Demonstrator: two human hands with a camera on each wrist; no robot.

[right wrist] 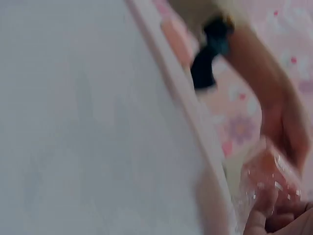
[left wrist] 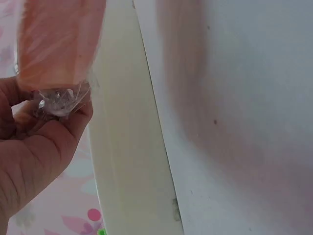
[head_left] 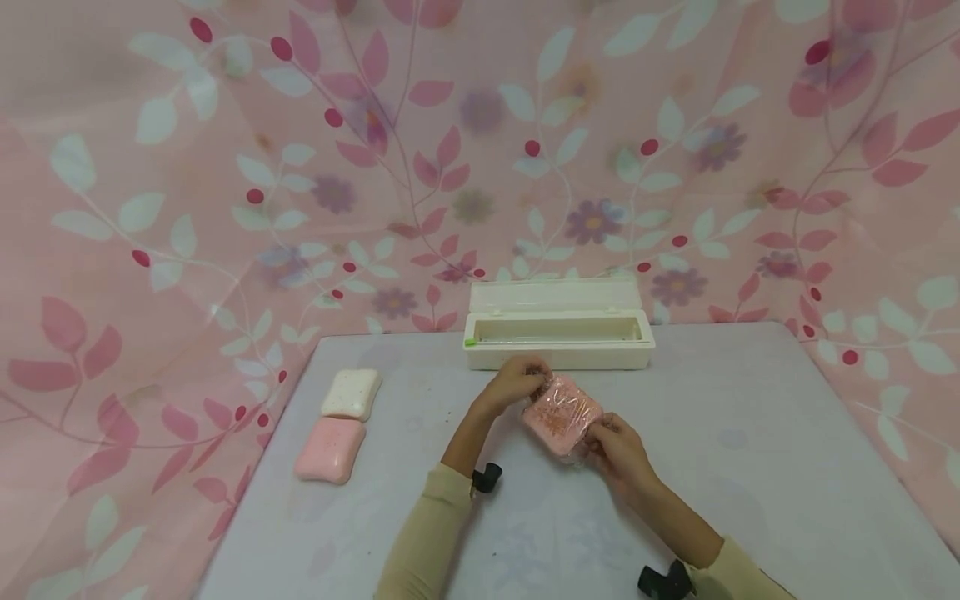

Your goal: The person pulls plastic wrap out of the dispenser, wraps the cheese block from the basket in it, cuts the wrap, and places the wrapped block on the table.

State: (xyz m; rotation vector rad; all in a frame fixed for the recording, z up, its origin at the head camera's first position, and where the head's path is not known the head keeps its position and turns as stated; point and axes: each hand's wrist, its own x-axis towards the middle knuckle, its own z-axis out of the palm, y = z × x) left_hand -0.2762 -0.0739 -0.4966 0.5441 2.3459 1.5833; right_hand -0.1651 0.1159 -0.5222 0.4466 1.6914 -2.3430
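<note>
A pink bar of soap (head_left: pixel 562 412), wrapped in crinkled clear plastic film, is held above the table between both hands. My left hand (head_left: pixel 517 382) pinches the film at its upper left corner; in the left wrist view the fingers close round a bunched, twisted end of the film (left wrist: pixel 61 102). At the lower right corner, my right hand (head_left: pixel 624 454) grips the film between thumb and fingers. The right wrist view shows the fingertips against the shiny wrapped soap (right wrist: pixel 269 169), partly cut off by the frame edge.
Behind the hands stands a long cream box (head_left: pixel 558 358) with its lid raised. To the left, a white soap bar (head_left: pixel 351 393) and a pink soap bar (head_left: pixel 330 450) lie unwrapped, touching or nearly so. A floral curtain (head_left: pixel 480 167) hangs behind the pale table (head_left: pixel 720 433).
</note>
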